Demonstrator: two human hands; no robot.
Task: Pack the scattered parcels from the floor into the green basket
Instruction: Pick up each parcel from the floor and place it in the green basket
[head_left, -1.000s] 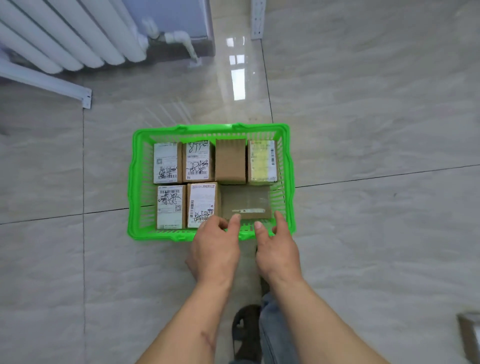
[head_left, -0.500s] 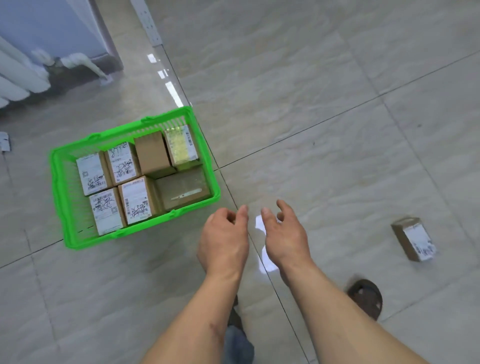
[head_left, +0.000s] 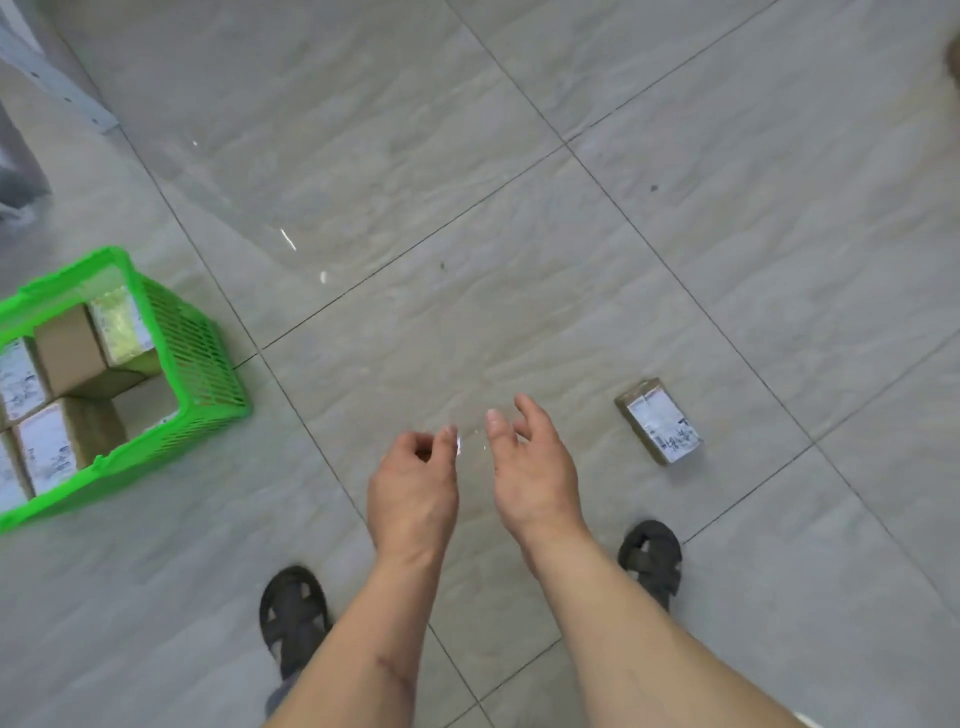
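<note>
Lying right of empty hands (head_left: 535, 467): parcel (head_left: 660, 422)

Your 2 bare forearms reach forward; your left hand (head_left: 413, 486) curls loosely, your right hand (head_left: 535, 467) spreads, both empty.

White label on the lone parcel (head_left: 660, 421) at right, dark print blurred, labels on parcels in the green basket (head_left: 202, 364) at left, none legible
</note>
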